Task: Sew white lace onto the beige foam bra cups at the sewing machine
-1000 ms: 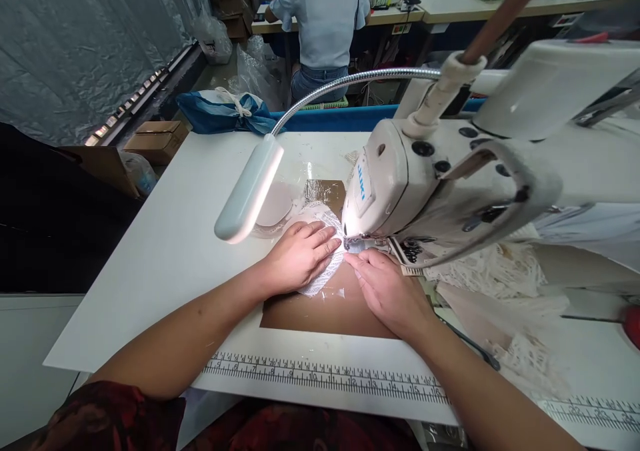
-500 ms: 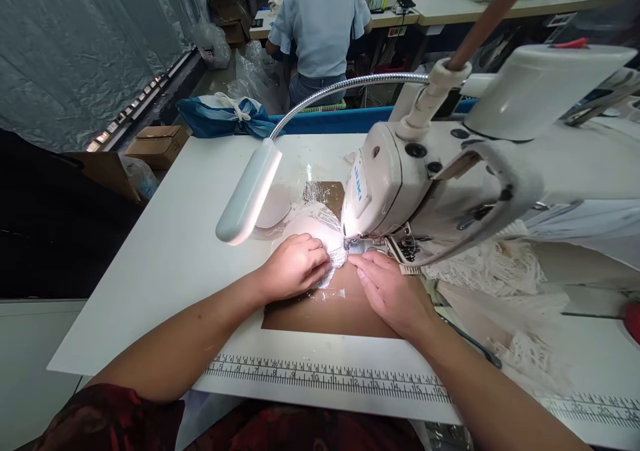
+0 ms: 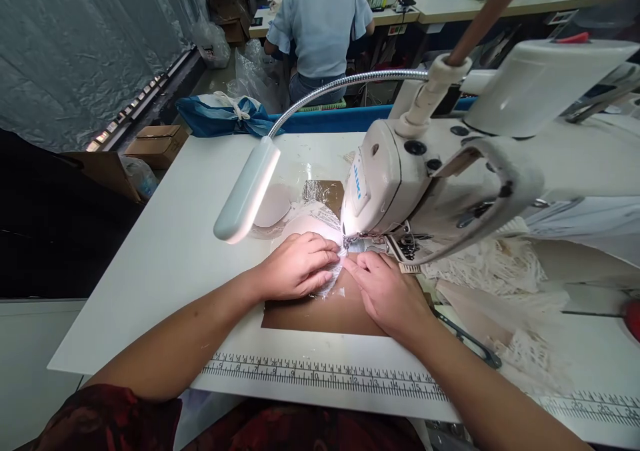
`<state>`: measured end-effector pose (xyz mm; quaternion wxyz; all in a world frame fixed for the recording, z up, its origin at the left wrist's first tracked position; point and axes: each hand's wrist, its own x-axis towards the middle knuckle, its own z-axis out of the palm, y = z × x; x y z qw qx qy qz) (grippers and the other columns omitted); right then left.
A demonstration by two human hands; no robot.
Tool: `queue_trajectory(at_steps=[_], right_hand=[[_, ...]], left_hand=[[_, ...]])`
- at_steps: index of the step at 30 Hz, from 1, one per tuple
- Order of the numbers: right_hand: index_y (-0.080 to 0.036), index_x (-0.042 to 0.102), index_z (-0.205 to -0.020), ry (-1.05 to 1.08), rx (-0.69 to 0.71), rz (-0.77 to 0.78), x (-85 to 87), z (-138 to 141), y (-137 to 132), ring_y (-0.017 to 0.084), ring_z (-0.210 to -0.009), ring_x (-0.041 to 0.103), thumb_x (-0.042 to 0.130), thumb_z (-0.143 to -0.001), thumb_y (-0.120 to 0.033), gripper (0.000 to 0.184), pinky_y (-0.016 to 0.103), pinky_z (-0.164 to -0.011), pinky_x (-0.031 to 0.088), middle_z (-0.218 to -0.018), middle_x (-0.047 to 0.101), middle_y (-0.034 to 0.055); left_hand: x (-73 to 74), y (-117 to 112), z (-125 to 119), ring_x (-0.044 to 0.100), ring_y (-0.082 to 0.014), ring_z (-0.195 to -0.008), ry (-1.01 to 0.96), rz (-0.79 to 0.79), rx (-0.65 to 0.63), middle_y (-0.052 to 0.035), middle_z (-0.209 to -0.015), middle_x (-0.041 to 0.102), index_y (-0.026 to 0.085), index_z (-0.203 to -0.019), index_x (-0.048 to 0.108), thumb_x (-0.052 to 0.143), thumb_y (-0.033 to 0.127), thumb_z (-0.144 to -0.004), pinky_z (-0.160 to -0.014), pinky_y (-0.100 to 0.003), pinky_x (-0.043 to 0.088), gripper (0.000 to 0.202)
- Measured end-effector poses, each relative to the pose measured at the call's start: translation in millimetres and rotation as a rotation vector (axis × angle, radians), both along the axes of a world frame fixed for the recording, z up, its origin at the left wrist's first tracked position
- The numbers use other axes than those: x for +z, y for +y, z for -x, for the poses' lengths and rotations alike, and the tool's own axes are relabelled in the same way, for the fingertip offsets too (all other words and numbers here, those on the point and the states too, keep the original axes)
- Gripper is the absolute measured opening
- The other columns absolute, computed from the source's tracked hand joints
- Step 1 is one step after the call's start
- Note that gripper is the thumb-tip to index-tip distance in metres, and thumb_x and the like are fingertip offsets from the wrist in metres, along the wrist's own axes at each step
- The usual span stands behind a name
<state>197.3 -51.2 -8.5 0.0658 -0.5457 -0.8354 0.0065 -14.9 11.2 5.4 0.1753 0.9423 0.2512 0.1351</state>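
Observation:
A white, rounded fabric cup with lace lies under the needle end of the white sewing machine. My left hand rests on top of the cup, fingers stretched toward the needle and the thumb lower down on the lace. From the other side, my right hand has a fingertip at the cup's edge just in front of the presser foot, its other fingers curled; the grip itself is partly hidden. Beneath both hands is a brown sheet on the white table. Another pale round piece sits behind the cup.
A lamp on a flexible metal neck hangs over the table's left side. Dark scissors or snips lie beside my right forearm, near a heap of off-white lace. A printed ruler runs along the front edge. A person sits beyond.
My left hand has slid right, its fingers straightening closer to the needle. My right hand has shifted slightly left, its fingertip now on the cup's edge. The cup's near edge has shifted slightly.

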Motion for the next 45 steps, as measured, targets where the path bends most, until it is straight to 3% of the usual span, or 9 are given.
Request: queue_trajectory(at_steps=[5, 20, 31, 38, 45], right_hand=[[-0.025, 0.062, -0.122, -0.019, -0.046, 0.038, 3.9, 2.8, -3.8, 0.019, -0.076, 0.051, 0.044, -0.081, -0.008, 0.048, 0.028, -0.055, 0.032, -0.089, 0.063, 0.0056], [-0.028, 0.058, -0.128, -0.031, -0.116, 0.043, 2.4, 2.4, -1.9, 0.019, -0.082, 0.053, 0.043, -0.085, -0.011, 0.048, 0.028, -0.054, 0.029, -0.093, 0.064, 0.0039], [-0.025, 0.063, -0.118, 0.122, 0.188, 0.011, -4.1, -15.8, -7.5, 0.016, -0.074, 0.047, 0.042, -0.084, -0.007, 0.044, 0.028, -0.063, 0.031, -0.085, 0.058, 0.0044], [-0.023, 0.065, -0.11, 0.152, 0.255, -0.012, -6.6, -16.0, -8.3, 0.015, -0.073, 0.044, 0.043, -0.083, -0.005, 0.039, 0.027, -0.064, 0.03, -0.082, 0.056, 0.0037], [-0.02, 0.067, -0.106, 0.159, 0.292, 0.002, -1.3, -16.6, -8.2, 0.016, -0.072, 0.043, 0.042, -0.084, -0.006, 0.036, 0.027, -0.064, 0.03, -0.079, 0.055, 0.004]], left_hand=[[-2.0, -2.9, 1.7, 0.049, -0.0264, -0.116, 0.085, -0.081, -0.065, -0.011, -0.133, 0.056, 0.013, -0.13, 0.053, 0.041, 0.034, -0.094, -0.093, -0.041, 0.04, 0.043], [-6.3, -2.5, -1.7, 0.049, -0.0276, -0.115, 0.116, -0.152, -0.024, -0.0127, -0.138, 0.051, 0.012, -0.13, 0.053, 0.04, 0.034, -0.095, -0.092, -0.042, 0.041, 0.043], [-7.6, -2.3, 6.6, 0.053, -0.0242, -0.104, 0.021, -0.125, -0.082, -0.0137, -0.121, 0.059, 0.016, -0.122, 0.058, 0.042, 0.026, -0.093, -0.087, -0.04, 0.041, 0.034], [-7.9, -3.1, 6.7, 0.051, -0.0194, -0.084, 0.022, -0.161, -0.114, -0.0096, -0.101, 0.062, 0.021, -0.116, 0.062, 0.042, 0.028, -0.095, -0.077, -0.035, 0.039, 0.03], [-8.4, -3.8, 6.0, 0.049, -0.0186, -0.082, 0.06, -0.198, -0.132, -0.008, -0.099, 0.061, 0.024, -0.113, 0.064, 0.042, 0.029, -0.096, -0.076, -0.034, 0.035, 0.028]])
